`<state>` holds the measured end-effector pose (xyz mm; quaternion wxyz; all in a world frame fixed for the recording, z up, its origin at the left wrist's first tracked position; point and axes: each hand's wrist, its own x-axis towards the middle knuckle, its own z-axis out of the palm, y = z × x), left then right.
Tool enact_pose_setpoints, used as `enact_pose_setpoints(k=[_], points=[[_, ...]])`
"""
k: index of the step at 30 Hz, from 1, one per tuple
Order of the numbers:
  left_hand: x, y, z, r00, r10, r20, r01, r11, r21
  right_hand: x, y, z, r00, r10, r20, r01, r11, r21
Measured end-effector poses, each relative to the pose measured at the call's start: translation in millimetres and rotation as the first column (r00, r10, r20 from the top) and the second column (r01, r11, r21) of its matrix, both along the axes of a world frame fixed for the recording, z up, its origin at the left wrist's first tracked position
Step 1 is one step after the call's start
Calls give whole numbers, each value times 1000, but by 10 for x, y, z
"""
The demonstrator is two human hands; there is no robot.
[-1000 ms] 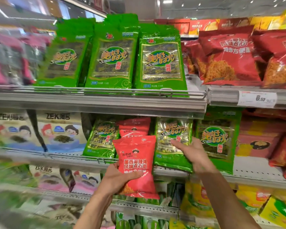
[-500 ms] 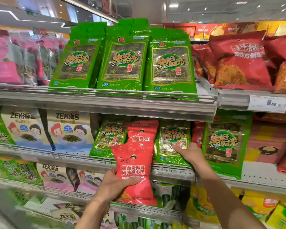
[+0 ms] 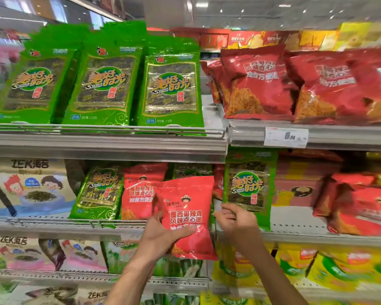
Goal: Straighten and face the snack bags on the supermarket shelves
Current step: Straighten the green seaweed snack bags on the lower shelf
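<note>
The middle shelf (image 3: 110,226) carries green seaweed packs and red bags mixed together behind its wire rail. The red noodle-snack bag (image 3: 188,214) you hold stands upright, long axis vertical, label toward you, in front of the rail and overlapping a matching red bag (image 3: 139,190) on the shelf to its left. Your left hand (image 3: 163,236) grips its lower left corner, thumb across the front and fingers hidden behind. Your right hand (image 3: 237,219) sits just right of the bag at the foot of a green seaweed pack (image 3: 249,186), fingers curled; you cannot tell whether it pinches the pack. The left hand is placed for the insertion.
</note>
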<state>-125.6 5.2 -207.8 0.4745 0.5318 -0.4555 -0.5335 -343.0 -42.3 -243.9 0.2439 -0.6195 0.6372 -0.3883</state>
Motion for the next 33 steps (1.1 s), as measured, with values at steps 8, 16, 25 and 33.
enact_pose_setpoints(k=[8,16,25,33], points=[[-1330,-321,13,999,-30,-42,26,994,-108,-1321,454,-227,748,-183,638,191,980,57],[-2715,-596,-88,999,-31,39,39,980,-196,-2272,437,-441,585,-420,694,221,906,362],[-3246,-1025,-393,990,87,108,-72,988,-138,-2475,369,-423,587,-344,733,94,928,360],[-3197,-1054,-387,990,-95,107,97,995,-11,-2499,305,-537,627,-351,696,93,920,380]])
